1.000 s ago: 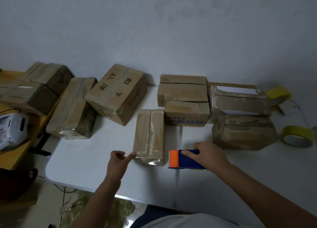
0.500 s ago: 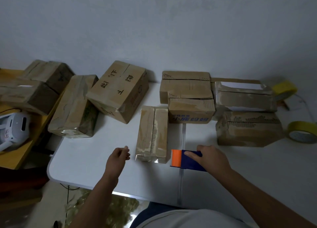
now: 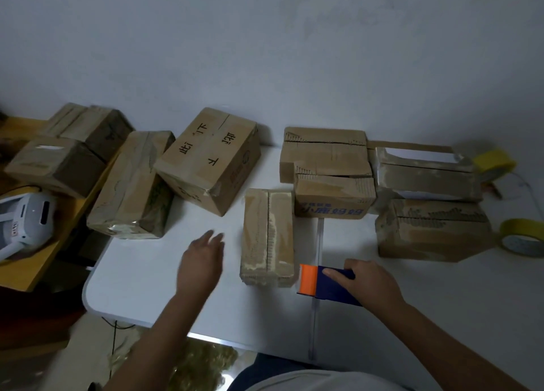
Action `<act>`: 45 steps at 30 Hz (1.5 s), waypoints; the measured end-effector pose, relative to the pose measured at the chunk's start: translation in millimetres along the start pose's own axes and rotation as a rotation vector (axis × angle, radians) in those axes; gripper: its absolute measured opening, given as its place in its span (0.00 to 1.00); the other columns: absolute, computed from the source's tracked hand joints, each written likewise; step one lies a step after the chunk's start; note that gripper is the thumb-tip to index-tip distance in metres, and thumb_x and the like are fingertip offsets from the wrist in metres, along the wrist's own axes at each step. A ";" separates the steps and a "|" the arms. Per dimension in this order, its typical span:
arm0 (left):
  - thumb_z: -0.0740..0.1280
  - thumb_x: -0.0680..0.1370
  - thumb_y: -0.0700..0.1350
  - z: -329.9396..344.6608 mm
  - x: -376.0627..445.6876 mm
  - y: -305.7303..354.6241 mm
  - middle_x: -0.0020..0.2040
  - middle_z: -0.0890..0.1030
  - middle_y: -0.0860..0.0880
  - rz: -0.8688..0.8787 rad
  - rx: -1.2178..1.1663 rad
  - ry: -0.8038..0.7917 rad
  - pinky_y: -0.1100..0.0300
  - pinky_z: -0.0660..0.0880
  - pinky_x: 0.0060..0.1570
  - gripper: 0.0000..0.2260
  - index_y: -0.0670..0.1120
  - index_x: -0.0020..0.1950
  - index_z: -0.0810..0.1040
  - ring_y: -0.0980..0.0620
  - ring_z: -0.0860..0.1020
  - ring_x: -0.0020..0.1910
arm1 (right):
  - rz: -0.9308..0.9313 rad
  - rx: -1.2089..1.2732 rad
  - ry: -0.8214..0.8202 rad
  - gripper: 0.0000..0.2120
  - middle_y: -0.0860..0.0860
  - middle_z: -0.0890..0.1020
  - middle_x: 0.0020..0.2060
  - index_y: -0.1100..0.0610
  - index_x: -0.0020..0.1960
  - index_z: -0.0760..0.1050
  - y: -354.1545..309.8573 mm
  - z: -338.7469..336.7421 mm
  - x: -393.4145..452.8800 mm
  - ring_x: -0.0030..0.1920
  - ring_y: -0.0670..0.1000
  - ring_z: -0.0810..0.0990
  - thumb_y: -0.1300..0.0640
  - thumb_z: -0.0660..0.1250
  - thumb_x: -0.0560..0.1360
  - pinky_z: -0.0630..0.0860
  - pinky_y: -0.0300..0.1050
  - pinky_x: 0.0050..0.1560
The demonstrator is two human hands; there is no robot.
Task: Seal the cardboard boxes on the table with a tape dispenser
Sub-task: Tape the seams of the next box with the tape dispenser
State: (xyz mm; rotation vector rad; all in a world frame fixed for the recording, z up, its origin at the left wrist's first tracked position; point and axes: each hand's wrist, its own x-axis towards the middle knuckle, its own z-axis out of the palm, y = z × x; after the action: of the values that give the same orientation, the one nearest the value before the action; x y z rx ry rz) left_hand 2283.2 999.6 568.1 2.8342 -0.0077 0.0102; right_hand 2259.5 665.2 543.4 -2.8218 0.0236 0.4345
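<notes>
right hand (image 3: 371,284) grips tape dispenser (image 3: 326,284); blurred left hand (image 3: 201,261) seemingly spread beside box (image 3: 268,237)

Boxes all along the back of my tabletop (image 3: 141,287)

Narrow box (image 3: 267,237) sits front-middle, my left hand (image 3: 200,264) just left of it, tape dispenser (image 3: 323,284) under my right hand (image 3: 371,281) at its right. Two tape rolls (image 3: 521,237) lie far right, beside the boxes there.

Left hand (image 3: 200,265) fingers extended, blurred, right hand (image 3: 369,281) curled, gripping
</notes>
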 end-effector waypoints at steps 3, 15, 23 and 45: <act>0.65 0.81 0.47 10.2 12.9 48.9 0.74 0.70 0.46 0.427 -0.060 -0.058 0.52 0.66 0.69 0.20 0.48 0.73 0.71 0.45 0.69 0.72 | -0.004 0.015 0.001 0.27 0.46 0.76 0.30 0.49 0.36 0.71 -1.5 -0.8 0.3 0.31 0.43 0.74 0.26 0.54 0.71 0.67 0.38 0.30; 0.42 0.85 0.58 68.7 23.5 52.9 0.81 0.51 0.52 0.608 0.319 -0.221 0.41 0.51 0.76 0.24 0.56 0.80 0.51 0.49 0.43 0.80 | -0.099 -0.013 -0.001 0.29 0.48 0.76 0.32 0.52 0.40 0.71 20.9 -28.3 -2.8 0.33 0.48 0.76 0.26 0.52 0.71 0.71 0.42 0.33; 0.43 0.84 0.58 67.3 23.0 55.5 0.81 0.49 0.52 0.620 0.321 -0.250 0.40 0.52 0.75 0.23 0.57 0.80 0.53 0.48 0.43 0.80 | -0.123 -0.152 0.017 0.30 0.46 0.73 0.30 0.49 0.39 0.68 45.1 -32.8 -6.1 0.33 0.47 0.75 0.24 0.45 0.70 0.72 0.43 0.34; 0.60 0.79 0.57 70.8 1.8 71.9 0.62 0.78 0.56 0.492 -0.114 -0.018 0.51 0.63 0.65 0.13 0.53 0.51 0.81 0.53 0.67 0.68 | -0.054 -0.272 -0.043 0.23 0.53 0.80 0.48 0.56 0.56 0.71 -9.7 -36.9 -4.1 0.47 0.54 0.80 0.36 0.56 0.78 0.68 0.45 0.40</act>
State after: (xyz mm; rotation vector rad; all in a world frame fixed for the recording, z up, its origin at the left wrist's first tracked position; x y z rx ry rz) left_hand 2285.0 909.7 522.4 2.6446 -0.6832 0.0890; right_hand 2267.0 664.0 581.0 -3.0692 -0.1300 0.5217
